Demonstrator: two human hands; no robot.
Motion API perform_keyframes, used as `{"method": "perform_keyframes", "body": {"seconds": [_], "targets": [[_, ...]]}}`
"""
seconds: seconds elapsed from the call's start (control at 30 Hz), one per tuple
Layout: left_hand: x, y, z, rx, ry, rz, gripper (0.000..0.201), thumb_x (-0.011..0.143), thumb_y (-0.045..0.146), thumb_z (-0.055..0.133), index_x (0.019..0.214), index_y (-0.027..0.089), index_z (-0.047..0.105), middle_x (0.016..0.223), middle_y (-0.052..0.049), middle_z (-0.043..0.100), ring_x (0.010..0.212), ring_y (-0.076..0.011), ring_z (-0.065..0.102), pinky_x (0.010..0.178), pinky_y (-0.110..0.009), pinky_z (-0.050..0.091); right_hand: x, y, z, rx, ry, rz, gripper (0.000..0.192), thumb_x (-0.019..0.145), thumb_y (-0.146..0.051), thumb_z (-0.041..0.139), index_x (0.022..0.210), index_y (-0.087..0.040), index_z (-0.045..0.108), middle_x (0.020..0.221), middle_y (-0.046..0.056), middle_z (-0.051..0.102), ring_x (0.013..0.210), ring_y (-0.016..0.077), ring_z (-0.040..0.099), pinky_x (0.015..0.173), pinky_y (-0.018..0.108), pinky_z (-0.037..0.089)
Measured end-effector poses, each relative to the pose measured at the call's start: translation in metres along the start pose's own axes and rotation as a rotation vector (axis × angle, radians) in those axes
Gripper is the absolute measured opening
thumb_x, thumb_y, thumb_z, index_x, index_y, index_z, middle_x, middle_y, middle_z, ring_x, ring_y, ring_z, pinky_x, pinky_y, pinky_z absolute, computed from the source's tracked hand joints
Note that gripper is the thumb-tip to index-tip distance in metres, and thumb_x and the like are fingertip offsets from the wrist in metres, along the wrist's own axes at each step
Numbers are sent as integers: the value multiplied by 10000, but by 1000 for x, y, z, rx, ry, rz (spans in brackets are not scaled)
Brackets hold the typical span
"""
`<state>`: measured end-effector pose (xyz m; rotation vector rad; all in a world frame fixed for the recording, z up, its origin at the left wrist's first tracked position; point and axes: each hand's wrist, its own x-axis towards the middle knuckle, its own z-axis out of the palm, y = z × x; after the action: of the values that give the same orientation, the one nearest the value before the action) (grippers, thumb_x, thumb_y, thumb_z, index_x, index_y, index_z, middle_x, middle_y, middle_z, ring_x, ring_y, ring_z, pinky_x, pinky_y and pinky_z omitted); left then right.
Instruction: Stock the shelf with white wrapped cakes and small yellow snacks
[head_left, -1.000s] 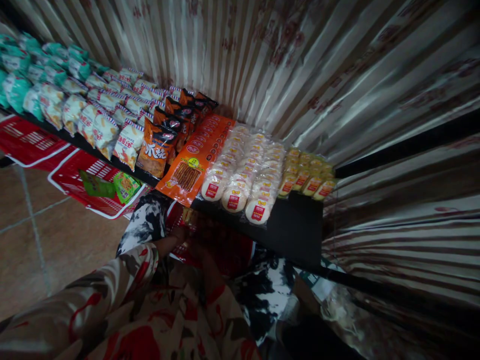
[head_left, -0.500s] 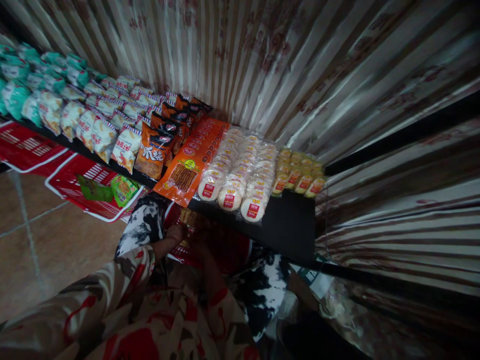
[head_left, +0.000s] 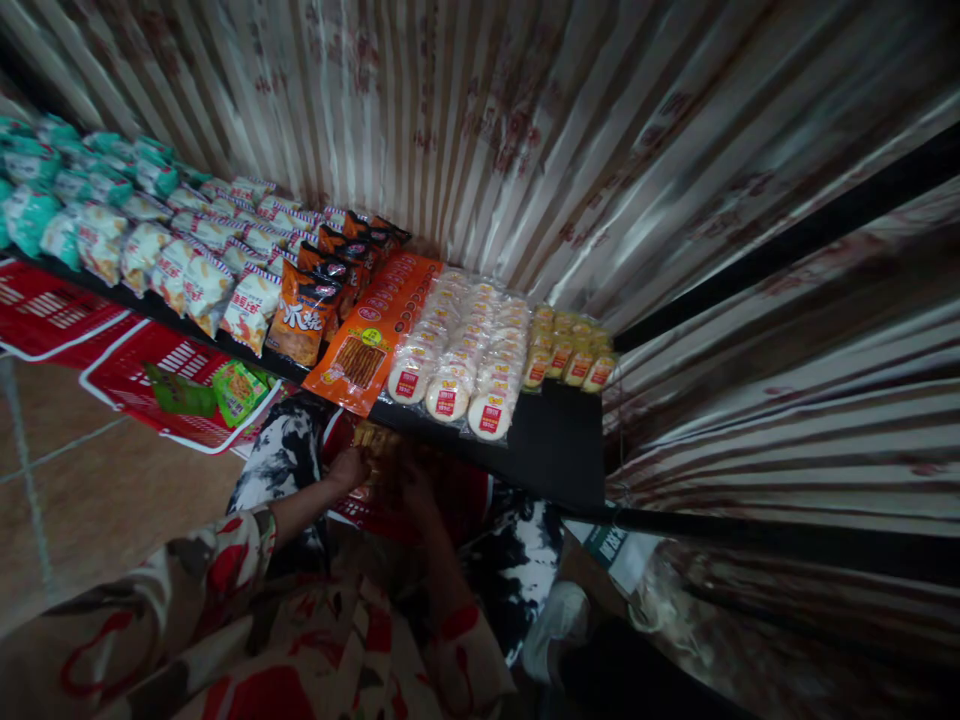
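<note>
My left hand (head_left: 349,468) reaches into a red basket (head_left: 477,500) below the shelf edge, its fingers closed at the side of some yellow-brown snack packets (head_left: 379,442). My right hand (head_left: 417,488) is in the same basket, on the other side of those packets, in deep shadow; its fingers are hard to make out. Above the hands, on a black shelf (head_left: 559,440), lie rows of round white crackers (head_left: 491,415) in clear wrap. An orange bag of stick snacks (head_left: 360,350) lies left of them.
Small yellow packets (head_left: 577,365) stand right of the white crackers. Orange-black bags (head_left: 298,315), white snack bags (head_left: 206,290) and teal bags (head_left: 34,215) fill the left side. Another red basket (head_left: 176,435) holds green packets (head_left: 240,390). A striped curtain (head_left: 465,130) hangs behind; a dark bar (head_left: 795,240) crosses the right.
The view has shifted slightly, so the shelf's right end sits lower and further left. Both hands stay in the basket, with more of the yellow-brown packets showing between them.
</note>
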<state>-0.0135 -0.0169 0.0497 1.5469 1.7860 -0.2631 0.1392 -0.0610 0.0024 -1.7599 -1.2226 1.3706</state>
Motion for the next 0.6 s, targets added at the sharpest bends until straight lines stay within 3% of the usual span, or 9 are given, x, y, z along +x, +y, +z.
{"method": "perform_keyframes", "body": {"seconds": [0.33, 0.6], "targets": [[-21, 7, -5, -140, 153, 126, 439, 800, 37, 426, 1189, 134, 605, 1199, -111, 625, 1126, -178, 572, 966, -231, 397, -16, -20, -17, -83, 66, -79, 401, 757, -140, 456, 1095, -148, 670, 1157, 89, 658, 1100, 201, 588, 1007, 330, 399], [-39, 12, -11, -201, 228, 242, 390, 828, 57, 418, 1167, 88, 609, 1162, -143, 607, 1104, -202, 570, 991, -281, 400, -28, -19, -26, 77, 154, -127, 348, 753, -247, 521, 1045, -186, 700, 1120, 68, 676, 1084, 222, 595, 1005, 365, 409]]}}
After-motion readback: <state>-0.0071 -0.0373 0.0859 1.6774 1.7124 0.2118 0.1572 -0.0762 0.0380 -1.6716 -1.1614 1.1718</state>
